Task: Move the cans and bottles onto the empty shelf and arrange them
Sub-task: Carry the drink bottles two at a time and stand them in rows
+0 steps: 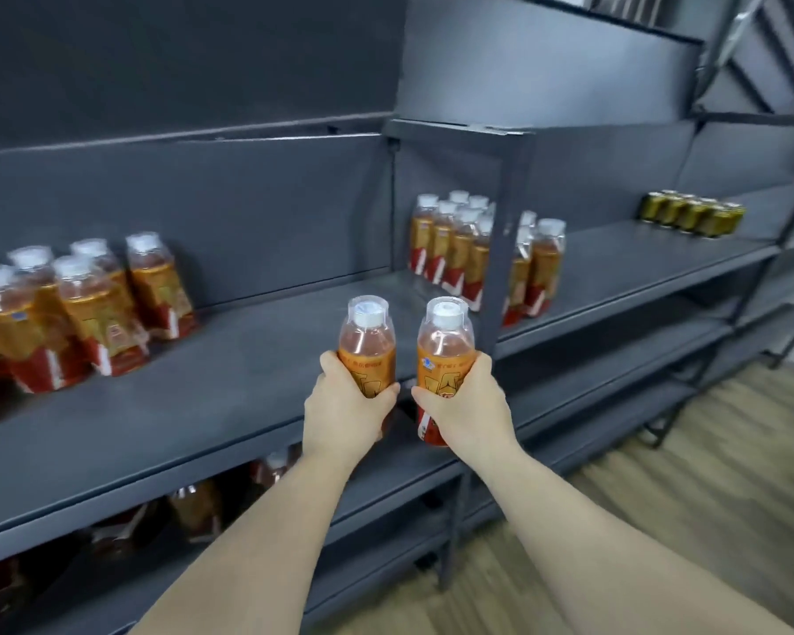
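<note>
Closest in, the left forearm (248, 533) and right forearm (583, 511) run up from the bottom edge, both stretched forward and nearly parallel. The left hand (344, 410) has its fingers (328, 364) curled round the label of the left bottle (367, 336). The right hand (466, 410) matches it, its fingers (480, 366) clamped on the right bottle (445, 346). Both bottles stand upright, caps up, long axis vertical, just beside each other with a narrow gap between them.

Now outward: they are held in the air at the front lip of the shelf (248, 387), and its bare stretch lies straight ahead of them. That stretch sits between the left cluster (79, 313) and the right cluster (459, 254) past the upright post (500, 268). The right hand is nearer the post and that far cluster, the left hand nearer the left one. I'd say either gap is reachable with a forward push and a set-down. The cans (693, 215) sit well apart, far right.
</note>
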### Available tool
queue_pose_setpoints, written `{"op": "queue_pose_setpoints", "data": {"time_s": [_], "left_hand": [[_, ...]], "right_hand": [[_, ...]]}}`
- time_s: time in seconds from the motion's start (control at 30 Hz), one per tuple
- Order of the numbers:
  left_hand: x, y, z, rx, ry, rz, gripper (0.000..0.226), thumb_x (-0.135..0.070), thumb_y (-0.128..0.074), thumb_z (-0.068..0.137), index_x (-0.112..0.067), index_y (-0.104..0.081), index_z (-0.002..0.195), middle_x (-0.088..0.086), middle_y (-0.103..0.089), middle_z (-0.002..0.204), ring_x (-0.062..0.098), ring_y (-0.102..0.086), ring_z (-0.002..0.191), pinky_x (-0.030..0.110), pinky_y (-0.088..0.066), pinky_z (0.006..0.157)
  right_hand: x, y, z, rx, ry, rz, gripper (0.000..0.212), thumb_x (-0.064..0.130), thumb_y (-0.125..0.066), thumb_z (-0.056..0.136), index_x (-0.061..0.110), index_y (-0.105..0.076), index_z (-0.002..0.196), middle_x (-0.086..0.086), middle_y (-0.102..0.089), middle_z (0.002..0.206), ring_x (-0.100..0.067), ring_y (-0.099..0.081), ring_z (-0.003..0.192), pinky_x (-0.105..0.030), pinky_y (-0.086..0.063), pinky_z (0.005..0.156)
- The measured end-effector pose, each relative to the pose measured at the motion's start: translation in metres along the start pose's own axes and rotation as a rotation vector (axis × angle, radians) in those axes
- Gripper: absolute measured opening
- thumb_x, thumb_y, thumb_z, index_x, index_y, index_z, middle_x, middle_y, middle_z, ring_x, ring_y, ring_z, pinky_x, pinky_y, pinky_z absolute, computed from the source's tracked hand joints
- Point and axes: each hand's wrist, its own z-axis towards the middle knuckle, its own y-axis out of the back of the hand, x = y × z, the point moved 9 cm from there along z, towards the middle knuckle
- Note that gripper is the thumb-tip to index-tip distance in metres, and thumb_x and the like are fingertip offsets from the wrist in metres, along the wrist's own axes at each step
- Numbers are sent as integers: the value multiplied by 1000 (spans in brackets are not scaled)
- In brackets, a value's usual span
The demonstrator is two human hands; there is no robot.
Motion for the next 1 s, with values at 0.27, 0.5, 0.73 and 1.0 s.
{"op": "queue_pose_setpoints", "data": {"time_s": [0.27, 0.5, 0.73, 1.0], "left_hand": [[-92, -120, -17, 220, -112, -52, 60, -50, -79, 79, -27, -33, 110, -2, -57, 108, 20, -61, 96, 39, -57, 80], [-162, -207, -4, 331, -236, -42, 64, -53, -79, 77, -27, -31, 111, 1, -60, 113, 26, -63, 102, 42, -56, 83], [-222, -277, 22, 448, -333, -120, 76, -55, -77, 78, -24, -33, 132, 0, -58, 123, 25, -61, 109, 40, -54, 88], [-266, -335, 53, 499, -384, -131, 62, -53, -78, 78, -27, -34, 113, -2, -59, 108, 18, -57, 90, 32, -48, 74]], "right_hand": [[-74, 114, 21, -189, -133, 5, 61, 42, -80, 79, 34, -30, 114, 6, -57, 110, -15, -59, 97, -30, -49, 79], [-125, 193, 52, -347, -222, -20, 56, 40, -79, 78, 29, -36, 113, 8, -58, 102, -15, -58, 91, -30, -44, 72], [-154, 253, 90, -483, -293, -21, 55, 36, -80, 79, 27, -39, 114, 8, -58, 98, -17, -59, 91, -33, -46, 74], [-185, 287, 140, -532, -333, 3, 56, 32, -80, 80, 30, -35, 114, 14, -55, 94, -16, -59, 88, -31, -44, 74]]}}
